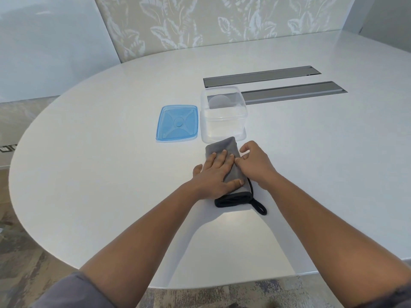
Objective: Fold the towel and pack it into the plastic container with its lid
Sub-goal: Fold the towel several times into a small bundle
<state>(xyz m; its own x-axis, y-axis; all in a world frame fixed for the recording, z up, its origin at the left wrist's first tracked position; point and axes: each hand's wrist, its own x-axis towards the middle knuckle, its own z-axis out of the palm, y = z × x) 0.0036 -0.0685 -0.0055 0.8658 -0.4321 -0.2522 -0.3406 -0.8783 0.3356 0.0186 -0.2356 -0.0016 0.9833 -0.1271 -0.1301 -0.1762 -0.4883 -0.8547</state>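
Two bare hands rest on a grey towel (224,147) that lies folded into a narrow strip on the white bench (111,174). The left hand (216,174) lies flat and open on the cloth, fingers spread and pressing down, its thumb near the towel's black-edged near end. The right hand (255,162) sits just beside it on the strip's right edge, its grip loosely curled; fingertips touch the cloth near the left hand's fingers, but whether they pinch any fabric cannot be told.

Below the left hand's thumb, the towel shows stacked layers with black binding, and a black loop (261,207) trails out onto the bench. Beyond the fingertips, the strip's far end is rounded and smooth, plain grey, and reaches the near wall of a clear plastic container (223,121), which stands open and upright. Left of the container, just beside it, a blue lid (177,123) lies flat on the bench. Past the container, two long grey slots (293,92) are set into the bench top.
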